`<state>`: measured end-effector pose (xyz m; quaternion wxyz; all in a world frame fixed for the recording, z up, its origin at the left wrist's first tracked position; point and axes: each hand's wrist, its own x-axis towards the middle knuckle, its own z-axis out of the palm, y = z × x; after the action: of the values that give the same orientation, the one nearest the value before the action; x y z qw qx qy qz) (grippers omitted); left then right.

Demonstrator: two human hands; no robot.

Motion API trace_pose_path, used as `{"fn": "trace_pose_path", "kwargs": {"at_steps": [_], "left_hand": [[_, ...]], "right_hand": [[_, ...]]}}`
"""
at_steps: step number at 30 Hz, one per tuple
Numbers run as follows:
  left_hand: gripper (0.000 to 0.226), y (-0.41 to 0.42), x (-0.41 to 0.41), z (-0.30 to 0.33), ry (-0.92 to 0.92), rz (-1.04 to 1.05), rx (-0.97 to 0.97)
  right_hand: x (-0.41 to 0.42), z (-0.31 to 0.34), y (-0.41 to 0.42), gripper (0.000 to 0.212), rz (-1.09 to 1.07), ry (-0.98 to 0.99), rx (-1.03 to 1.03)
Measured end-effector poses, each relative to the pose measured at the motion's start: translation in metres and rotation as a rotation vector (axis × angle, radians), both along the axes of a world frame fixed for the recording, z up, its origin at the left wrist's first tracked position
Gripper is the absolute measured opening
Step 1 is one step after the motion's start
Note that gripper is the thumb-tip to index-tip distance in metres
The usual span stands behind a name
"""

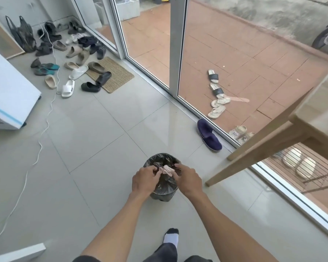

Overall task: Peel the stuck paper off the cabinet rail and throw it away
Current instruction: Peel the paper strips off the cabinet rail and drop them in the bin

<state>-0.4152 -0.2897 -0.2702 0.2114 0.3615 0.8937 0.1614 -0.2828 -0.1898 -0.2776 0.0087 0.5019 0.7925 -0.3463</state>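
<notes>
A small bin lined with a black bag [164, 193] stands on the grey tiled floor in front of me. Both hands hover over its mouth. My left hand [145, 179] and my right hand [187, 178] pinch a crumpled pale pinkish scrap of paper [166, 169] between their fingertips, right above the bag opening. The cabinet rail is not in view.
A light wooden table [273, 146] juts in from the right, its leg slanting to the floor beside the bin. Sliding glass doors [175, 53] run along the right. A dark slipper [208, 134] lies by the door track. Several shoes [74, 59], a white cable [40, 148] and a white appliance [9, 95] sit at left.
</notes>
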Motion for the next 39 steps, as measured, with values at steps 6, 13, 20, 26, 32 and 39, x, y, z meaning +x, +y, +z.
{"fn": "trace_pose_path", "kwargs": {"at_steps": [6, 13, 20, 26, 32, 39], "left_hand": [[0.033, -0.018, -0.017, -0.001, 0.032, -0.045, -0.077], [0.033, 0.032, -0.019, 0.074, 0.048, -0.105, 0.055], [0.031, 0.107, 0.006, 0.184, 0.123, -0.233, 0.278], [0.027, 0.172, 0.059, 0.250, 0.168, -0.362, 0.418], [0.025, 0.224, 0.148, 0.284, 0.131, -0.509, 0.521], [0.025, 0.254, 0.268, 0.297, 0.080, -0.678, 0.543]], "right_hand": [[0.020, 0.003, 0.011, 0.037, -0.021, -0.066, -0.034], [0.036, 0.077, 0.063, 0.032, -0.155, 0.134, -0.002], [0.071, 0.186, 0.105, 0.022, -0.235, 0.341, 0.206], [0.129, 0.265, 0.127, 0.017, -0.265, 0.413, 0.401], [0.234, 0.303, 0.141, 0.020, -0.356, 0.359, 0.516], [0.353, 0.317, 0.143, 0.021, -0.535, 0.320, 0.544]]}}
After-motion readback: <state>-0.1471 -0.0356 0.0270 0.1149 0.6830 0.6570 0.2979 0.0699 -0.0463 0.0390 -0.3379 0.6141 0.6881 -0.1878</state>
